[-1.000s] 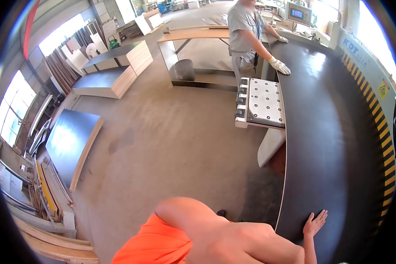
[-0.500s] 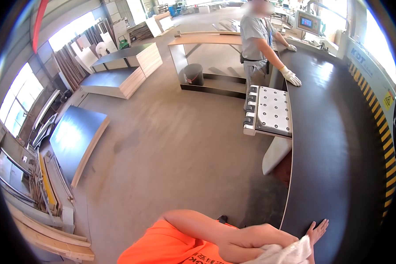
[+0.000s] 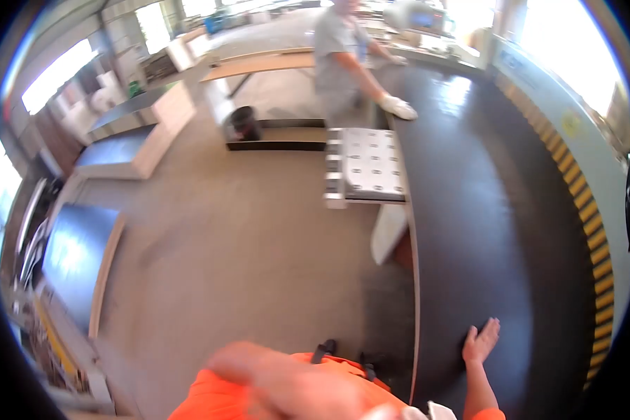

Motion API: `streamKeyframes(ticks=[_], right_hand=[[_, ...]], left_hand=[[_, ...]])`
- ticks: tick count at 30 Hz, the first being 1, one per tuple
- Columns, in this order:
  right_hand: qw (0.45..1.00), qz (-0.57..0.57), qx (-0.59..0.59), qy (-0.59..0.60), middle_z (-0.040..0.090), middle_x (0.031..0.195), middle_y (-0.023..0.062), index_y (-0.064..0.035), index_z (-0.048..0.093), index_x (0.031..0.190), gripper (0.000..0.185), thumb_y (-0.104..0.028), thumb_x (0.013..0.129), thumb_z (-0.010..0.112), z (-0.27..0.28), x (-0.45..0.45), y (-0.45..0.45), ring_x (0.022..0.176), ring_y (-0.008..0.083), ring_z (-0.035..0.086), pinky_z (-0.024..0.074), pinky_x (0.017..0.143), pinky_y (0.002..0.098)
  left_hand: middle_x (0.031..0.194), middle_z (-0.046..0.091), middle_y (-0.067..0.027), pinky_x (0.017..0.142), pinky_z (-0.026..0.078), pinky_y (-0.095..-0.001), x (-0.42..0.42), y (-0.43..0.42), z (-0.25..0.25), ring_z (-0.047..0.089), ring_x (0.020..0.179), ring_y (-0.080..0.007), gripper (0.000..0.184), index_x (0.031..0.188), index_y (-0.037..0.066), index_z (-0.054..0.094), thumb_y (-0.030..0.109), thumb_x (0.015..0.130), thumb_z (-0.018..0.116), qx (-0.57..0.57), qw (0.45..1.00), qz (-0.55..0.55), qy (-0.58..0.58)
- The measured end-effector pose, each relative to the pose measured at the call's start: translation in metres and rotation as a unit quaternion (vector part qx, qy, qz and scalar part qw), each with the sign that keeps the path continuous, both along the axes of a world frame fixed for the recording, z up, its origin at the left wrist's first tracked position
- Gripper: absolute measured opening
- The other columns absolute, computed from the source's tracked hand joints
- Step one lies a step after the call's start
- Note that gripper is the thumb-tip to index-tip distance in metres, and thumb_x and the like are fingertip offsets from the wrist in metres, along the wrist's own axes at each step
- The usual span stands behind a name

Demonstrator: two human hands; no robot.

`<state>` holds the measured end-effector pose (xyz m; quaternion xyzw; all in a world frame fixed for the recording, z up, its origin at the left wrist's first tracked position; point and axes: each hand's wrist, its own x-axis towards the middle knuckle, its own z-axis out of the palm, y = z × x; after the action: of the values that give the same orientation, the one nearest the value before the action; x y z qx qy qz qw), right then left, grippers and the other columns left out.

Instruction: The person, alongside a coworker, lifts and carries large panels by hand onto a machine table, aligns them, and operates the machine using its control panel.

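Observation:
My right hand [image 3: 481, 339] lies flat on a large dark sheet panel [image 3: 462, 210], fingers stretched out and holding nothing. The panel has a smooth black face and a thin pale edge along its left side. Across my orange shirt, my left hand [image 3: 304, 392] is smeared by motion, with its fingers curled. Beside its fingertips, at the bottom of the view, a bunched white glove [image 3: 437, 411] shows in part; the rest is cut off.
Across the panel a co-worker in grey rests a white-gloved hand [image 3: 399, 107] on its far left edge. A studded white support table [image 3: 372, 164] adjoins that edge. Yellow-black striping [image 3: 577, 192] runs along the machine at right. Stacked boards [image 3: 119, 150] and a bucket [image 3: 245, 124] stand left.
The view has swung right, so the surroundings shift left. My left hand has drawn left, away from my right forearm, with the white glove lower. My right hand stays flat on the panel.

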<state>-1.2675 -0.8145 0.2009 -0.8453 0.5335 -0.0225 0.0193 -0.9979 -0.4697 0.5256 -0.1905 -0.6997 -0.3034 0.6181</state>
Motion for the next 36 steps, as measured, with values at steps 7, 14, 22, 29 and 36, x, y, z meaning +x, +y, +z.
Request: streamKeyframes(ticks=[7, 14, 22, 29, 36], right_hand=[[0.997, -0.004, 0.013, -0.071, 0.021, 0.161, 0.0194, 0.0026, 0.027, 0.151, 0.074, -0.036, 0.094, 0.053, 0.008, 0.002, 0.000, 0.151, 0.0331, 0.016, 0.0113, 0.123, 0.0451], [0.997, -0.018, 0.027, -0.075, 0.020, 0.162, 0.0178, 0.0014, 0.026, 0.152, 0.077, -0.040, 0.093, 0.053, 0.013, -0.002, 0.001, 0.151, 0.0314, 0.014, 0.0103, 0.123, 0.0431], [0.997, -0.032, 0.040, -0.062, 0.017, 0.163, 0.0153, -0.0005, 0.023, 0.154, 0.078, -0.044, 0.095, 0.051, 0.014, 0.000, 0.001, 0.152, 0.0285, 0.011, 0.0079, 0.124, 0.0406], [0.996, -0.015, 0.030, -0.088, 0.020, 0.161, 0.0201, 0.0029, 0.026, 0.151, 0.079, -0.040, 0.092, 0.055, 0.016, -0.002, 0.000, 0.151, 0.0334, 0.014, 0.0101, 0.123, 0.0451], [0.995, -0.003, 0.068, -0.077, 0.018, 0.160, 0.0244, 0.0074, 0.022, 0.151, 0.082, -0.038, 0.091, 0.055, 0.020, -0.001, -0.007, 0.151, 0.0374, 0.011, 0.0080, 0.122, 0.0486]], left_hand=[[0.115, 0.066, -0.0195, 0.101, 0.045, -0.0435, 0.053, 0.081, -0.114, 0.062, 0.107, -0.0342, 0.052, 0.126, -0.004, 0.058, 0.037, 0.094, 0.059, 0.580, 0.771, 0.236, -0.111], [0.129, 0.065, -0.0119, 0.102, 0.046, -0.0386, 0.061, 0.068, -0.252, 0.059, 0.122, -0.0294, 0.065, 0.140, 0.003, 0.050, 0.041, 0.089, 0.064, 0.641, 0.313, 0.463, -0.527], [0.125, 0.066, -0.0138, 0.104, 0.045, -0.0388, 0.077, -0.041, -0.275, 0.059, 0.120, -0.0303, 0.053, 0.131, 0.000, 0.058, 0.032, 0.089, 0.065, 0.591, 0.484, 0.519, -0.384], [0.134, 0.058, -0.0198, 0.108, 0.041, -0.0415, 0.076, -0.208, -0.293, 0.052, 0.128, -0.0339, 0.054, 0.131, -0.002, 0.056, 0.032, 0.090, 0.066, 0.449, 0.536, 0.602, -0.386], [0.163, 0.019, -0.0136, 0.123, 0.010, -0.0442, 0.110, -0.331, -0.338, 0.012, 0.152, -0.0274, 0.076, 0.151, 0.004, 0.035, 0.057, 0.097, 0.042, 0.358, 0.344, 0.650, -0.575]])
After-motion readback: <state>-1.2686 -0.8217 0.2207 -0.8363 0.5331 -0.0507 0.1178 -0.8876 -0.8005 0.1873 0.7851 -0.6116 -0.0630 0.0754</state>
